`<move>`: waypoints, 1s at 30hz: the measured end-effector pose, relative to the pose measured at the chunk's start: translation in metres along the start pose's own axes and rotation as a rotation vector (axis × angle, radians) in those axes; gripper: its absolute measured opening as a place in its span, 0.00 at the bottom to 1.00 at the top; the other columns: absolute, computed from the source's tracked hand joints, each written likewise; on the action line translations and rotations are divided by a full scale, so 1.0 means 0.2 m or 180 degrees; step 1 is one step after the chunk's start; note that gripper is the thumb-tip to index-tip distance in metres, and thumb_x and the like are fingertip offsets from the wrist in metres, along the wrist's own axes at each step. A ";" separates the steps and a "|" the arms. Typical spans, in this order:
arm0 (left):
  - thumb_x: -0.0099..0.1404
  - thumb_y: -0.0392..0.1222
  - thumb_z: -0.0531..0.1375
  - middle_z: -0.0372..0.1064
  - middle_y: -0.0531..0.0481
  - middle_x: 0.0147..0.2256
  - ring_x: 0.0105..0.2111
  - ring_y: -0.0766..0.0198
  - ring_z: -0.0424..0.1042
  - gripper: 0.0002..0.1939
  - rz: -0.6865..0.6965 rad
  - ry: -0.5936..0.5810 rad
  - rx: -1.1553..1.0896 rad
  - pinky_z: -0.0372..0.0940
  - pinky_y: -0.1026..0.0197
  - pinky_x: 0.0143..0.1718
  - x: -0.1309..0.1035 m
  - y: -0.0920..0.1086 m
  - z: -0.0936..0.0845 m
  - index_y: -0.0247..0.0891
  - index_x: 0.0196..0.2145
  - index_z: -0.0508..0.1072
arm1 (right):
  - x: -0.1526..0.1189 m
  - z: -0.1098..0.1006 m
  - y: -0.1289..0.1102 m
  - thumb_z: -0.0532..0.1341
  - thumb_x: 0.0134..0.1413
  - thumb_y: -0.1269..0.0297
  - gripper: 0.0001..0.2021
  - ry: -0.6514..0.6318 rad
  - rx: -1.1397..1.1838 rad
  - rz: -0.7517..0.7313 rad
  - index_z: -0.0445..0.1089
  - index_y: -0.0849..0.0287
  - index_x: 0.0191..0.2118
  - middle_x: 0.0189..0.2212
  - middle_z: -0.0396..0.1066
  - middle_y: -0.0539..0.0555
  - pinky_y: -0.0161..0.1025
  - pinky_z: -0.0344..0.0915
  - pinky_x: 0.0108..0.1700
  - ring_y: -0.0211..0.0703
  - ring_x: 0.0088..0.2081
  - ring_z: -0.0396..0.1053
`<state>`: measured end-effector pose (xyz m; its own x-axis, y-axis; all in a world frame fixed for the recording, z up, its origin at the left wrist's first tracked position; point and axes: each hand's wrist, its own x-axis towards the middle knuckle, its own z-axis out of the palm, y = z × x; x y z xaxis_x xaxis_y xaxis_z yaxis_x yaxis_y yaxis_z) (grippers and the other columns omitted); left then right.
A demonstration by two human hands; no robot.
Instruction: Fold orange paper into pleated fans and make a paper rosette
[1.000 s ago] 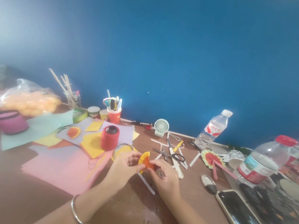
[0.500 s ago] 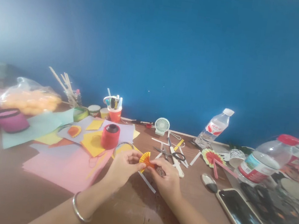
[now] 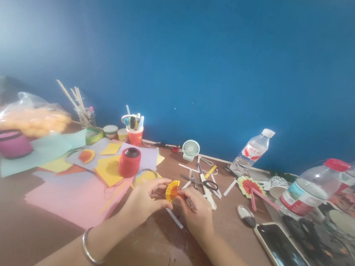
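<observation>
A small yellow-and-orange pleated paper fan (image 3: 172, 190) is spread out between my hands, above the brown table. My right hand (image 3: 198, 212) pinches it at its narrow gathered end, thumb in front. Around its left edge, my left hand (image 3: 147, 199) has thumb and fingers apart; whether the fingertips touch the paper is hard to see. A white paper strip (image 3: 174, 218) lies under the hands. Just beyond my right hand are scissors (image 3: 202, 183) with black handles and a white-handled tool (image 3: 210, 198), among several paper strips.
Coloured paper sheets (image 3: 71, 197) cover the left side, with a red roll (image 3: 129, 162) on top. A cup of tools (image 3: 135, 135) and a small fan (image 3: 191, 150) stand by the blue wall. To the right are bottles (image 3: 305, 189), a phone (image 3: 294, 262) and a red-centred paper rosette (image 3: 250, 187).
My left thumb and fingers have parted from their pinch on the paper fan. The pleats now show more widely spread, while my right hand keeps its hold. The view has shifted slightly.
</observation>
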<state>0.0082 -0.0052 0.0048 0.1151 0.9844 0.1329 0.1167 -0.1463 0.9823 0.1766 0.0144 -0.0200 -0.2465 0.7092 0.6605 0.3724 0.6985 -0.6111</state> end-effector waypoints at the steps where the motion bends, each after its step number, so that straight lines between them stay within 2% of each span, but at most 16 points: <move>1: 0.45 0.38 0.66 0.69 0.44 0.43 0.42 0.55 0.68 0.28 0.0064 0.0012 0.0194 0.66 0.55 0.41 -0.01 0.01 0.00 0.40 0.46 0.66 | 0.00 0.00 0.00 0.56 0.52 0.67 0.04 -0.0005 -0.0013 0.0016 0.68 0.57 0.31 0.26 0.70 0.52 0.36 0.63 0.32 0.40 0.29 0.66; 5: 0.41 0.44 0.68 0.56 0.43 0.55 0.52 0.51 0.58 0.41 0.0642 -0.0075 0.1051 0.62 0.50 0.47 -0.03 0.04 0.00 0.45 0.53 0.58 | 0.00 0.00 -0.01 0.55 0.53 0.67 0.04 -0.0133 -0.0058 0.0014 0.67 0.57 0.31 0.26 0.69 0.52 0.36 0.62 0.32 0.40 0.28 0.65; 7: 0.41 0.45 0.68 0.54 0.43 0.55 0.54 0.49 0.54 0.42 0.0998 -0.0212 0.1509 0.56 0.46 0.51 -0.03 0.04 -0.01 0.45 0.53 0.57 | 0.00 0.00 -0.02 0.54 0.53 0.67 0.04 -0.0224 -0.0090 -0.0095 0.66 0.57 0.31 0.25 0.68 0.52 0.37 0.62 0.32 0.40 0.28 0.65; 9: 0.46 0.45 0.66 0.60 0.42 0.52 0.52 0.50 0.57 0.34 0.1246 -0.0216 0.1845 0.54 0.45 0.52 -0.03 0.04 -0.01 0.43 0.51 0.61 | 0.00 0.00 -0.02 0.53 0.53 0.68 0.04 -0.0285 -0.0119 -0.0236 0.65 0.57 0.32 0.25 0.67 0.52 0.37 0.62 0.32 0.41 0.28 0.64; 12: 0.53 0.43 0.61 0.68 0.44 0.43 0.46 0.55 0.64 0.20 0.1497 0.0013 0.2103 0.59 0.50 0.48 -0.03 0.02 -0.02 0.41 0.44 0.65 | -0.01 0.00 -0.02 0.52 0.54 0.69 0.05 -0.0282 -0.0134 -0.0322 0.64 0.57 0.33 0.27 0.67 0.53 0.37 0.61 0.33 0.41 0.30 0.63; 18: 0.59 0.40 0.55 0.68 0.46 0.39 0.42 0.59 0.65 0.06 0.1850 0.0115 0.2537 0.61 0.57 0.44 -0.02 0.04 -0.03 0.40 0.36 0.67 | -0.01 0.01 -0.01 0.52 0.55 0.69 0.05 -0.0253 -0.0208 -0.0264 0.63 0.57 0.31 0.26 0.66 0.52 0.37 0.61 0.33 0.41 0.30 0.63; 22: 0.62 0.39 0.52 0.69 0.46 0.37 0.41 0.58 0.66 0.09 0.2013 -0.0154 0.3221 0.60 0.55 0.44 -0.02 0.05 -0.05 0.39 0.40 0.67 | -0.01 0.01 -0.01 0.51 0.56 0.69 0.05 -0.0233 -0.0262 -0.0254 0.63 0.57 0.31 0.27 0.65 0.53 0.37 0.60 0.33 0.41 0.30 0.62; 24: 0.63 0.39 0.51 0.69 0.46 0.36 0.39 0.58 0.67 0.10 0.2040 -0.0155 0.3520 0.60 0.55 0.41 -0.03 0.04 -0.06 0.39 0.41 0.67 | 0.00 0.01 -0.01 0.51 0.56 0.69 0.05 -0.0238 -0.0298 -0.0231 0.63 0.58 0.31 0.27 0.65 0.53 0.37 0.60 0.33 0.41 0.31 0.62; 27: 0.63 0.39 0.50 0.70 0.46 0.33 0.35 0.59 0.68 0.10 0.2042 -0.0115 0.3764 0.62 0.56 0.37 -0.03 0.03 -0.06 0.38 0.39 0.69 | 0.00 0.01 -0.01 0.52 0.55 0.69 0.04 -0.0278 -0.0304 -0.0271 0.63 0.57 0.32 0.27 0.66 0.53 0.38 0.60 0.34 0.42 0.31 0.62; 30: 0.64 0.38 0.50 0.70 0.46 0.32 0.34 0.59 0.68 0.10 0.2084 -0.0198 0.3805 0.62 0.57 0.36 -0.03 0.04 -0.06 0.37 0.38 0.70 | 0.01 0.01 -0.01 0.54 0.54 0.68 0.03 -0.0304 -0.0175 -0.0364 0.64 0.57 0.34 0.29 0.67 0.53 0.39 0.60 0.36 0.42 0.32 0.62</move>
<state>-0.0043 -0.0106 0.0134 0.5186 0.7016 0.4887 0.7952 -0.6057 0.0257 0.1737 0.0139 -0.0183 -0.3732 0.6330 0.6782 0.3848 0.7708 -0.5077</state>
